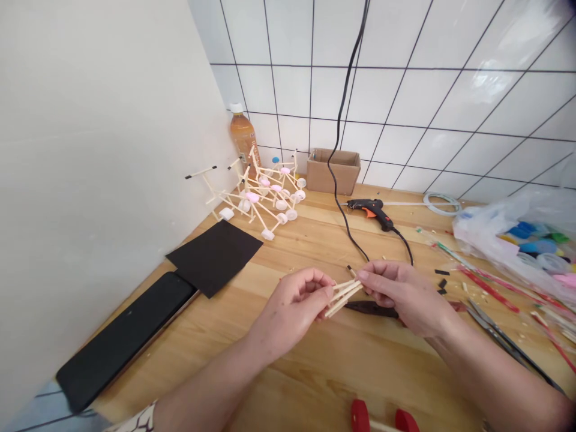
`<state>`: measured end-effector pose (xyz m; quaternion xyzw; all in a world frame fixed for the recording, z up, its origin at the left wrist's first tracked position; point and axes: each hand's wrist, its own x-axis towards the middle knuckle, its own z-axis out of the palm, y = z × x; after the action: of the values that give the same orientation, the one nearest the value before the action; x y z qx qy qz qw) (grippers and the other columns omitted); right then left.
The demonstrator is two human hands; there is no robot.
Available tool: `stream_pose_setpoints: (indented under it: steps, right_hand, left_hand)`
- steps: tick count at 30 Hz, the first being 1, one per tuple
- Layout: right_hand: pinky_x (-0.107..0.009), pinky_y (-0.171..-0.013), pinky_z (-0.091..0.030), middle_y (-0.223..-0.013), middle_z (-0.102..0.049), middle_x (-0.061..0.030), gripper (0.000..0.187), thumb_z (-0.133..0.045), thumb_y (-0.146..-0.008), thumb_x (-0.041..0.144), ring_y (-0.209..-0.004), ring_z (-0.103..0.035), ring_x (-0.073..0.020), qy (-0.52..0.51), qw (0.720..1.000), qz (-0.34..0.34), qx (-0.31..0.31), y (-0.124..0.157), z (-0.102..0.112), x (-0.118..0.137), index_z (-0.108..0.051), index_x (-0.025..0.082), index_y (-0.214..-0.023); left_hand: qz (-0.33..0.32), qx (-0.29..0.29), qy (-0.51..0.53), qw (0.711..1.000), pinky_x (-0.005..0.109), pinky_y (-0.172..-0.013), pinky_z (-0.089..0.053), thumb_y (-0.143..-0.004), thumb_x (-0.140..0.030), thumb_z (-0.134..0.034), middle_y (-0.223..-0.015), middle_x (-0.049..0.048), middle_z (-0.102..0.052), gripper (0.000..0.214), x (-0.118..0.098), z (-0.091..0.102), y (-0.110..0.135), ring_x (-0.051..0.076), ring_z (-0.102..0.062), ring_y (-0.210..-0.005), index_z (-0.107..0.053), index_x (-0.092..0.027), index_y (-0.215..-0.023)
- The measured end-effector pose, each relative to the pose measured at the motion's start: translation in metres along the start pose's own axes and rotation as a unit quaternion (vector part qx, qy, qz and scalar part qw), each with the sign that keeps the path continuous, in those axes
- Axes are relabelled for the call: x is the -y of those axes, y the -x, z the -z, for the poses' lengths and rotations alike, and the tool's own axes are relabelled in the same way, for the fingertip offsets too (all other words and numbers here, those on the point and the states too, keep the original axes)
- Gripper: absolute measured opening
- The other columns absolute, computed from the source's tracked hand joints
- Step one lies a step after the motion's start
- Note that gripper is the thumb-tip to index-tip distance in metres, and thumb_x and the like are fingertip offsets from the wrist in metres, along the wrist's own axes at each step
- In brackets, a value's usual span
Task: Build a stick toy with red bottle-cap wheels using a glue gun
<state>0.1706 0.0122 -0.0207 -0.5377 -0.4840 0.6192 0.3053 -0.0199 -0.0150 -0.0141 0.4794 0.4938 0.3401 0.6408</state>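
Several short pale wooden sticks (344, 294) are held between my two hands, low over the wooden table. My left hand (299, 300) pinches their left ends between thumb and fingers. At the upper right ends, the thumb and fingertips of my right hand (400, 291) are closed on them. Whether the sticks are joined to each other I cannot tell. Dark-jawed pliers (371, 308) lie on the table just behind the sticks, partly hidden by my right hand. A small black-tipped stick (351, 272) shows beyond my fingers.
Stick models with bottle-cap wheels (281, 205) stand at the back left, near a drink bottle (243, 133) and cardboard box (333, 175). Behind my right hand lies a black glue gun (371, 210). Scissors (499, 336), a plastic bag (495, 228), black paper (216, 255) and a phone (128, 336) flank my hands.
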Motion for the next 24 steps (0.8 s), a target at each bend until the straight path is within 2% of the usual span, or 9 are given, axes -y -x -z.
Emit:
stream_pose_setpoints:
  steps: [11,18,24]
  right_hand:
    - [-0.022,-0.042,-0.020,-0.055,-0.045,0.0052,0.033,-0.069,-0.067,0.046,-0.046,-0.030,-0.0049,0.002,1.000,-0.005,-0.007,0.0000,-0.0007,-0.0012,-0.060,0.015,-0.071]
    - [-0.022,-0.042,-0.021,-0.054,-0.045,0.0052,0.033,-0.069,-0.066,0.047,-0.046,-0.030,-0.0051,0.004,1.000,-0.002,-0.005,-0.0004,-0.0010,-0.0015,-0.060,0.015,-0.070]
    - [-0.022,-0.042,-0.021,-0.053,-0.043,0.0060,0.033,-0.069,-0.066,0.047,-0.045,-0.029,-0.0050,0.002,1.000,-0.003,-0.004,-0.0003,-0.0011,-0.0014,-0.059,0.015,-0.068]
  left_hand:
    - [0.022,-0.026,-0.005,0.999,0.020,-0.054,-0.040,-0.077,-0.028,-0.056,-0.059,-0.0006,-0.059,0.015,-0.0057,0.0002,-0.0001,0.008,-0.049,-0.051,-0.053,-0.014,-0.073]
    - [-0.002,-0.048,0.012,0.999,0.021,-0.054,-0.044,-0.076,-0.024,-0.056,-0.060,-0.0006,-0.061,0.010,-0.0074,0.0016,-0.0002,0.009,-0.054,-0.052,-0.057,-0.014,-0.076]
    - [-0.022,-0.086,-0.014,0.996,0.023,-0.061,-0.050,-0.074,-0.019,-0.059,-0.073,0.0024,-0.068,0.011,-0.0063,0.0004,0.0001,0.013,-0.063,-0.062,-0.061,-0.014,-0.083]
